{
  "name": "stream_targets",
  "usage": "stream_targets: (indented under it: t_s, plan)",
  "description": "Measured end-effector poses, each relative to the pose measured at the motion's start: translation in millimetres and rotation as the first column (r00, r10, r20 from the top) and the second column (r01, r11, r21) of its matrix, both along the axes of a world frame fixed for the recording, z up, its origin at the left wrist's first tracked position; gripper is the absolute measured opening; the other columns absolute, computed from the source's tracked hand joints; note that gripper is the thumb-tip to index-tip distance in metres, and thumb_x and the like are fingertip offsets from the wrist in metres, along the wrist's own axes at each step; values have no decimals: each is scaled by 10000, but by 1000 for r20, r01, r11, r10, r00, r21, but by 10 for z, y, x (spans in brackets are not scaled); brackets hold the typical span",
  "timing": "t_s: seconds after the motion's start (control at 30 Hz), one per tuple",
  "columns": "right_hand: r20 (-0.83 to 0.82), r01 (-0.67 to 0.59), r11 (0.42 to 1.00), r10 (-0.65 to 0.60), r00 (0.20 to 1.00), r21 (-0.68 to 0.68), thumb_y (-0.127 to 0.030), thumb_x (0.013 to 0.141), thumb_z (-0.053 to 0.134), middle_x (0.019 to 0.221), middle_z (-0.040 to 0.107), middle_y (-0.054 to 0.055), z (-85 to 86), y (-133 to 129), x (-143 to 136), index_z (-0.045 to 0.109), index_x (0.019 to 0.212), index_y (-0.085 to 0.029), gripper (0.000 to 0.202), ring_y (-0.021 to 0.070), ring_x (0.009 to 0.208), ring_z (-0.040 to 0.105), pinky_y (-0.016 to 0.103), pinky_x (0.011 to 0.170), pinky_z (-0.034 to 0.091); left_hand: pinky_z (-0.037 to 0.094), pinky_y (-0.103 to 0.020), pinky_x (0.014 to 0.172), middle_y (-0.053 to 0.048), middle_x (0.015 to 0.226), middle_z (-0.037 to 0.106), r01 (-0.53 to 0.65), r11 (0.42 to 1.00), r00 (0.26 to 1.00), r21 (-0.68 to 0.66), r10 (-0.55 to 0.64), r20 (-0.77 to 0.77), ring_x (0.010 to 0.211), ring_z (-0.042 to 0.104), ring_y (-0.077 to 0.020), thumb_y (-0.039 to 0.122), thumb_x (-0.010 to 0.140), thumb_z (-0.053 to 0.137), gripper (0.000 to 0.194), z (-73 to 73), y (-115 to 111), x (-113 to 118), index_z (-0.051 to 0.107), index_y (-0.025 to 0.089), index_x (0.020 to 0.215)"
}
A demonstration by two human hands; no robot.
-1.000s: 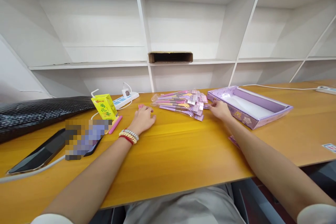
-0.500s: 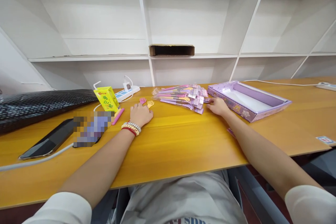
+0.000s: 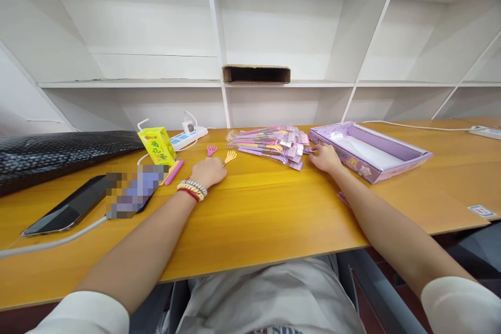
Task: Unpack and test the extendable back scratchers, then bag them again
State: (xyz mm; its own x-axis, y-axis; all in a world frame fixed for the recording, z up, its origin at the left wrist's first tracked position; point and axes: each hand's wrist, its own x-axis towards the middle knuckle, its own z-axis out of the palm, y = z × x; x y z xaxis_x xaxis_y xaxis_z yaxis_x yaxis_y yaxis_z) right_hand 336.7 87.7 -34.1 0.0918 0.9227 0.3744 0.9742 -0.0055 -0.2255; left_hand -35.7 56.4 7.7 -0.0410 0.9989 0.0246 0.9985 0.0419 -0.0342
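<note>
My left hand (image 3: pixel 209 171) is closed low over the table, its fingers curled around the thin shaft of a yellow hand-shaped back scratcher (image 3: pixel 230 156). A pink back scratcher (image 3: pixel 212 150) has its head just beyond the knuckles, and a pink handle (image 3: pixel 174 172) lies left of the hand. On the right, my right hand (image 3: pixel 324 157) pinches the tag end of a packaged back scratcher (image 3: pixel 308 150) at the edge of the pile. Several wrapped back scratchers (image 3: pixel 270 142) in pink, yellow and purple make up that pile. The fingertips of both hands are partly hidden.
An open purple display box (image 3: pixel 371 173) stands right of my right hand. To the left are a yellow drink carton (image 3: pixel 157 146), a dark phone (image 3: pixel 72 206), a blurred-out phone-like item (image 3: pixel 139 193), a power strip (image 3: pixel 190 138) and a black bag (image 3: pixel 70 154). White shelves hold a cardboard box (image 3: pixel 256 74).
The yellow back scratcher's head has shifted slightly right, away from the pink one, with a bit of its shaft now showing. My right hand stays at the pile's edge.
</note>
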Motion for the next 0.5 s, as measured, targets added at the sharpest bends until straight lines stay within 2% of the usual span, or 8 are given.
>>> stream_targets:
  t_s: [0.17, 0.3, 0.4, 0.5]
  plan:
    - [36, 15, 998, -13, 999, -54, -305, 741, 506, 1030, 626, 142, 42, -35, -39, 659, 997, -136, 343, 270, 1002, 530, 361, 888, 375, 456, -421, 742, -200, 992, 645, 69, 996, 997, -56, -68, 22, 932, 601, -344, 493, 751, 389, 486, 46, -87, 99, 659, 142, 951]
    - [-7, 28, 999, -28, 1000, 45, -301, 746, 492, 998, 623, 133, 140, -152, -131, 664, 937, -141, 302, 258, 978, 531, 345, 865, 390, 449, -398, 692, -171, 864, 670, 130, 979, 992, -156, -128, 21, 837, 619, -331, 555, 713, 406, 475, 70, -142, 107, 669, 164, 767]
    - [-29, -56, 983, 62, 998, 177, -302, 747, 499, 973, 615, 115, 217, -269, -241, 653, 915, -152, 274, 254, 995, 508, 338, 873, 387, 436, -356, 614, -151, 813, 670, 225, 949, 973, -222, -206, 104, 747, 623, -297, 557, 694, 413, 450, 80, -154, 68, 646, 173, 661]
    - [-21, -198, 946, 210, 978, 259, -289, 747, 510, 938, 613, 105, 283, -380, -366, 643, 888, -159, 233, 249, 970, 504, 337, 865, 390, 408, -317, 560, -110, 746, 666, 265, 930, 955, -254, -217, 200, 664, 615, -251, 517, 651, 474, 364, 98, -147, 22, 621, 187, 604]
